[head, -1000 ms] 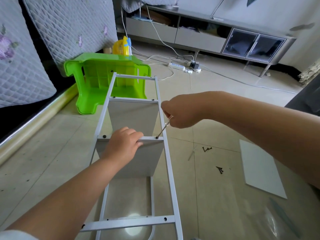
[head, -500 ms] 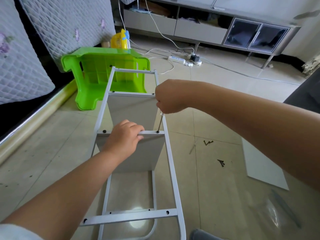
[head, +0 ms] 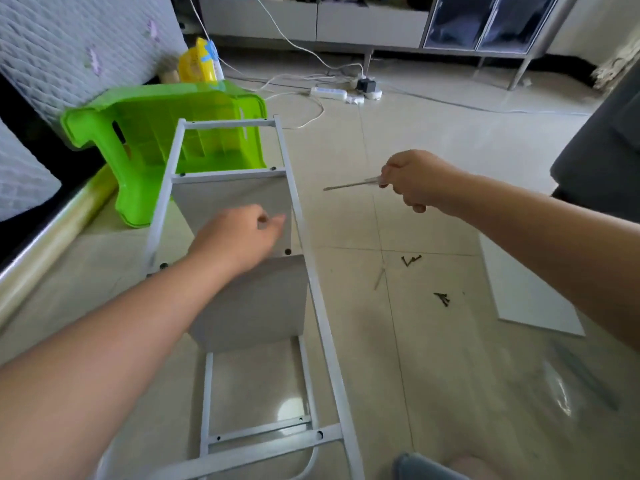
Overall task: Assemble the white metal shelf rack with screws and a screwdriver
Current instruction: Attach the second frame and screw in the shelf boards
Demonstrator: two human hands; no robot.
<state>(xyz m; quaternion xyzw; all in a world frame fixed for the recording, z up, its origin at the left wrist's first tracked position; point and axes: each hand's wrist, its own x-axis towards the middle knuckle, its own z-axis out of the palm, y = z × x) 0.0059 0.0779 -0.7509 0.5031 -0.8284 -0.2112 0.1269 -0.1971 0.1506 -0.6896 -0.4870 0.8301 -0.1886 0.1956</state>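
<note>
Your right hand (head: 412, 180) grips the screwdriver (head: 349, 185); your loose-fingered left hand (head: 242, 237) holds nothing, so the unsteadied rack (head: 304, 237) may tip.

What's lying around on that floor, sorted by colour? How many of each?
White: 3, the shelf rack, loose panel, power strip
Green: 1, the stool
Yellow: 1, the bag
Black: 2, the screw clusters
Total: 7
</note>
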